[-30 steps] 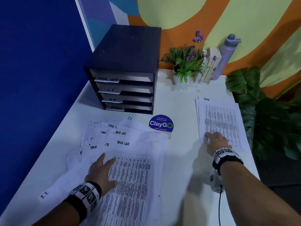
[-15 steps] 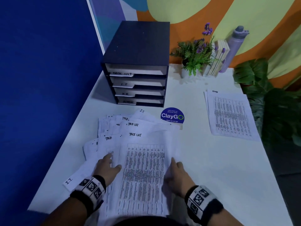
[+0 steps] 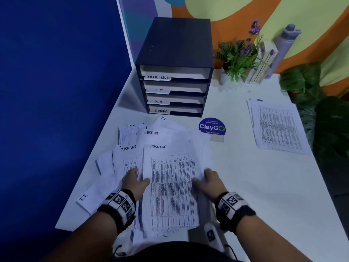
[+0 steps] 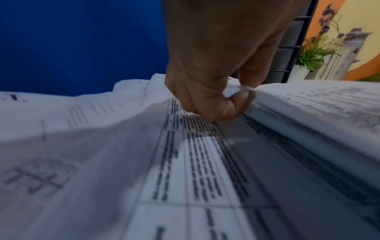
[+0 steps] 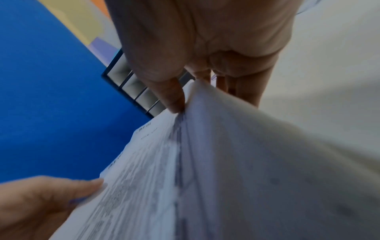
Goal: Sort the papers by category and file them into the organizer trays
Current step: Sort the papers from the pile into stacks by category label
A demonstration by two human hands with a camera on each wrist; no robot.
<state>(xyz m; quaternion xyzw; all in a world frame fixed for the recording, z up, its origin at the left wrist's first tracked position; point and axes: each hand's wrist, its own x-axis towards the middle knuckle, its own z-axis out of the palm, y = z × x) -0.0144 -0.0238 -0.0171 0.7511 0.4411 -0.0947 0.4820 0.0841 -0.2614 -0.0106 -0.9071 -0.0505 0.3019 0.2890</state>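
Note:
A loose pile of printed papers headed TASK LIST and I.T. lies at the table's near left. Both hands hold the top TASK LIST sheets, which rise a little off the pile. My left hand pinches their left edge between thumb and fingers. My right hand pinches the right edge, thumb on top and fingers beneath. A sorted ADMIN stack lies flat at the right. The dark organizer stands at the back, with trays labelled TASK LIST, I.T, H.R. and ADMIN.
A round blue ClayGo sticker lies in front of the organizer. A small potted plant, books and a grey bottle stand at the back right. Large leaves overhang the table's right edge. A blue wall borders the left.
My right hand left the ADMIN stack and came across to the pile's right edge. My left hand shifted to the top sheets' left edge, and both now pinch them.

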